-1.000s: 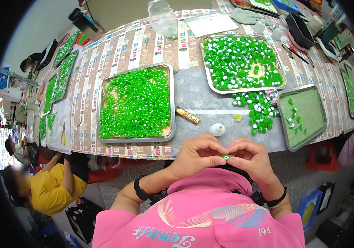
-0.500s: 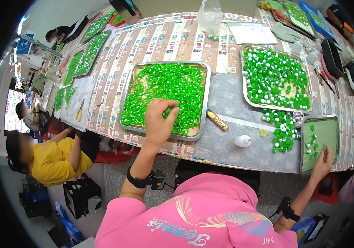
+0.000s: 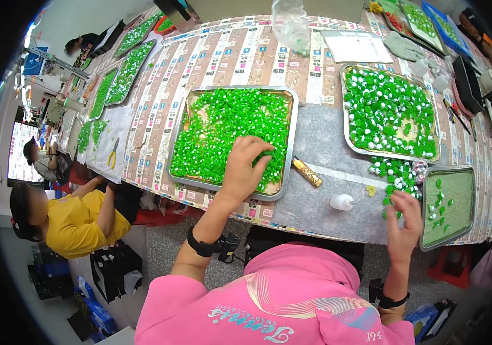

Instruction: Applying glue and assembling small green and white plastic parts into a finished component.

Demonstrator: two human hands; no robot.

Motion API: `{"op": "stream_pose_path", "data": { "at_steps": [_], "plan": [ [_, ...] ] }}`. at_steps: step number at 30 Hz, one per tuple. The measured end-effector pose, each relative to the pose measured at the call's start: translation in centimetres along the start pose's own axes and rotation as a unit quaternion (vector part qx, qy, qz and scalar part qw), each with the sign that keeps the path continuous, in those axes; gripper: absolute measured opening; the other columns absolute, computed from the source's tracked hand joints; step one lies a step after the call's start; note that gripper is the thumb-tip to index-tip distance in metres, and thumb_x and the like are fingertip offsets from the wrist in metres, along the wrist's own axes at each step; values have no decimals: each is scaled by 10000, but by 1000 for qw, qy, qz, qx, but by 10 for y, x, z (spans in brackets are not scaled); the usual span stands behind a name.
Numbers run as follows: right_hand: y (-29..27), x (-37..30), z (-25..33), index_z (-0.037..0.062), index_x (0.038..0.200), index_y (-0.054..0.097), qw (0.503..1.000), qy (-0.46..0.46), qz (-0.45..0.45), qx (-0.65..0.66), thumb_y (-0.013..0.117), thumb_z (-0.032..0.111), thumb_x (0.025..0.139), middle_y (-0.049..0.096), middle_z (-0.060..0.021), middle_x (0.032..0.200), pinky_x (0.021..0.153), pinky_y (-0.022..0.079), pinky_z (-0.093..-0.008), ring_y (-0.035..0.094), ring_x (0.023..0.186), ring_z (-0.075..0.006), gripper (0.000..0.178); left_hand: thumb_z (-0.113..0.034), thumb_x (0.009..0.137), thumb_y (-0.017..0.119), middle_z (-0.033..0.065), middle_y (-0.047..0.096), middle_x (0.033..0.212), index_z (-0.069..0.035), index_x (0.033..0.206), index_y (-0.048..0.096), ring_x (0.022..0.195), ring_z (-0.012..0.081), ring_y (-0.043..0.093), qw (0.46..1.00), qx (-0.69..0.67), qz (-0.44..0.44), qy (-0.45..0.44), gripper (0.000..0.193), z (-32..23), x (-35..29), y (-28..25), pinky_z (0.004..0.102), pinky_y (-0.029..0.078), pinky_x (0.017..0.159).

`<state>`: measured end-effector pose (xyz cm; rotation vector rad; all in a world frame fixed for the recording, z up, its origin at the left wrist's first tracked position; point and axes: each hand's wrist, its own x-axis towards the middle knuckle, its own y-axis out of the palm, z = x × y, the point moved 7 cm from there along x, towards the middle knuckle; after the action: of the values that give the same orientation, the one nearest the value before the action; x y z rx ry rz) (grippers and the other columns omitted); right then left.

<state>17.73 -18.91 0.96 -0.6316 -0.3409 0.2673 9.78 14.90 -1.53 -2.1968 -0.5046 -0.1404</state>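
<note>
green pieces (image 3: 223, 132) spread in the tray (image 3: 293, 132) beneath the left hand (image 3: 243, 171), thumb and fingertips apart. by the right hand (image 3: 405, 230), also parted, lies a green-and-white pile (image 3: 394, 169); a bottle (image 3: 342, 202) stands left of that hand, another tray (image 3: 457, 198) right.

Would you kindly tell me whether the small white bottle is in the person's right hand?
No, the small white bottle rests on the grey sheet, apart from the right hand.
</note>
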Motion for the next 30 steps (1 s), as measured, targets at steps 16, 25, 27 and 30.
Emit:
{"op": "stream_pose_path", "data": {
  "at_steps": [16,25,27,30],
  "plan": [
    [67,-3,32,39,1095,605,992,-6,112,56,734,1,644,601,-122,1062,863,452,-345,575,998,-281,471,-38,847,613,92,649,931,-6,1035,642,874,172,615,960,-262,-50,-86,193,-1,-6,-14,279,480,776],
    [85,-2,21,4,1078,574,975,14,162,152,702,49,721,590,-120,963,775,438,-308,563,879,-226,382,-99,875,618,77,631,978,-25,1047,560,887,163,623,695,-663,128,-245,197,-30,-27,42,294,515,812],
    [85,-8,14,-2,1104,558,962,49,162,214,684,66,752,569,-119,966,773,433,-297,552,869,-216,380,-101,873,621,63,618,934,-45,1045,570,882,154,604,644,-707,157,-245,188,-39,-32,58,291,515,793],
    [77,-12,17,-10,1137,532,942,77,169,281,665,91,787,545,-116,989,778,427,-292,536,862,-211,388,-89,870,623,48,621,964,-39,1033,596,859,134,607,594,-726,204,-281,172,-52,-41,79,289,526,778]
  ]
}}
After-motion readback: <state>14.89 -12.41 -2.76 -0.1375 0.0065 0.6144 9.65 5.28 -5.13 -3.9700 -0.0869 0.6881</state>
